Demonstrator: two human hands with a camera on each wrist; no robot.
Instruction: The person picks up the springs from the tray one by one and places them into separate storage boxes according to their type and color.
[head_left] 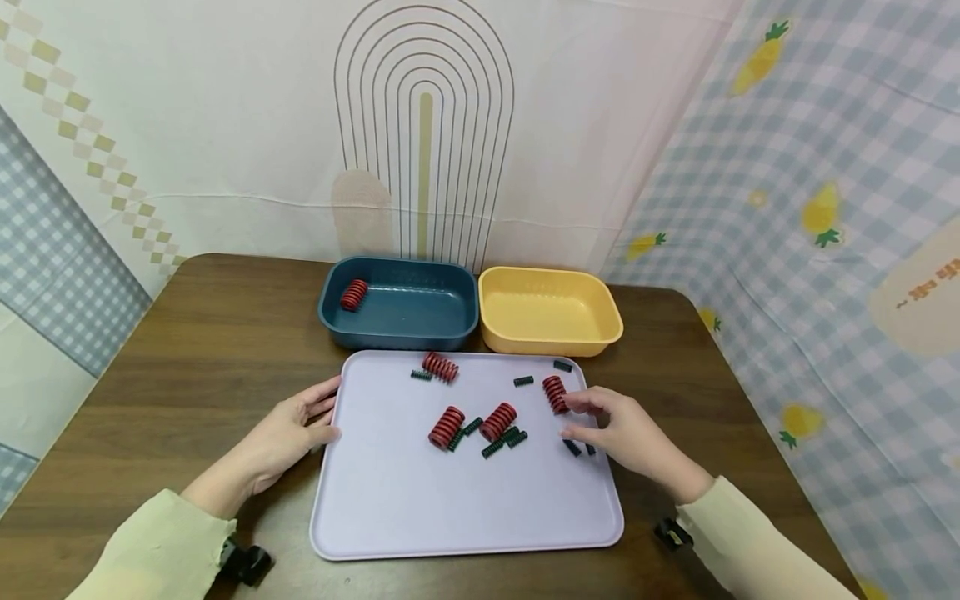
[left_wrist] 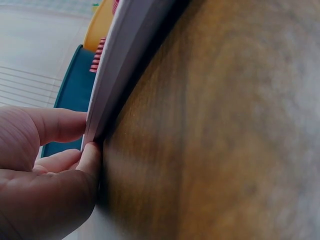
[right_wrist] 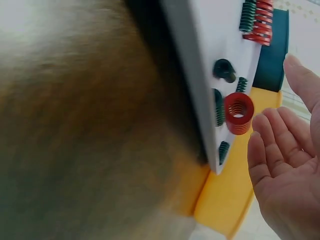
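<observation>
Seems to be at the picking-up step, reaching with the right hand (head_left: 633, 433) for the red spring (head_left: 555, 394) lying near the right edge of the tray (head_left: 405, 517), short of its far right corner. Held wide there, thumb well apart from fingers, gripping nothing; just beside the coil, though impossible to tell whether touching. With the left hand (head_left: 288, 433), touching the tray's left edge with fairly straight fingers, probably to steady it. Next, appears to call for closing thumb and fingers round the red spring without brushing the small dark green springs (head_left: 572, 447) by the same edge, then lifting clear. Perhaps best carried to the blue bin (head_left: 405, 342), beyond the tray's far edge, judging by a second red spring (head_left: 354, 295) lying toward its left end; set just left of the yellow bin (head_left: 551, 345) on the tabletop (head_left: 187, 333). No brand or label to be read anywhere; only orange marks (head_left: 933, 282) on the patterned cloth (head_left: 825, 317) at right, too small to make out as writing.
</observation>
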